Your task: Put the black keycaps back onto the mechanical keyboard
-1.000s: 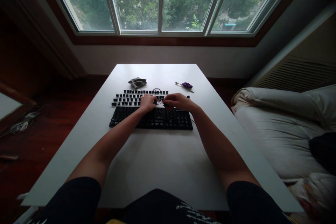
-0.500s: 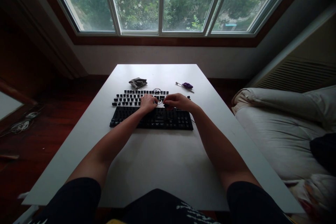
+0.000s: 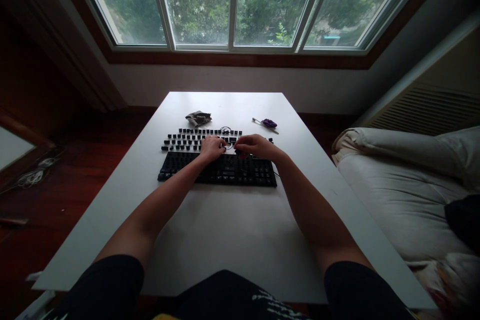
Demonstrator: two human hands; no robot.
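The view shifted slightly, the keyboard [image 3: 240, 175] (black) running lengthwise left to right.

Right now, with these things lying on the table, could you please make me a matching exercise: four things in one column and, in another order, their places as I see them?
Things:
1. Keyboard
2. Loose keycaps
3. Crumpled grey thing
4. Purple thing

Places:
A. far part of the table, right side
B. in rows just beyond 1
C. nearest to you of the four
D. far part, left side

Pairs: 1-C, 2-B, 3-D, 4-A
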